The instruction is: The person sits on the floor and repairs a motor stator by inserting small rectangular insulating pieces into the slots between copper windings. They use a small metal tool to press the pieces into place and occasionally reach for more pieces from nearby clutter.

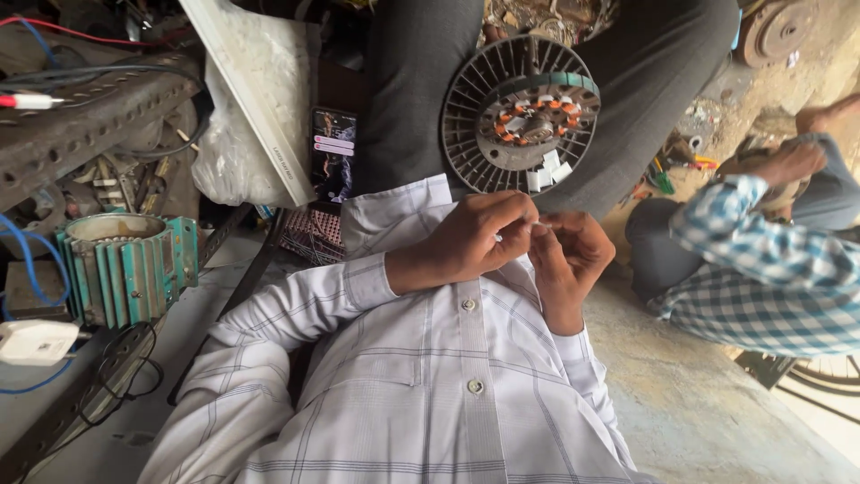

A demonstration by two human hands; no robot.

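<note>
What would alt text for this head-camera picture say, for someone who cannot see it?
Two hands, left hand and right hand, meet fingertip to fingertip over a white checked shirt, pinching something too small to make out. Beyond them a round finned motor part with copper windings rests on the person's lap; a green motor housing sits at left.

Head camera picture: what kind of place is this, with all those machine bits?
Probably a small motor repair workshop. A round finned motor part with copper windings rests on the person's lap, a green ribbed motor housing stands nearby, and wires lie around.

Dusty, seemingly concrete floor (pixel 690 403), daylit
</note>
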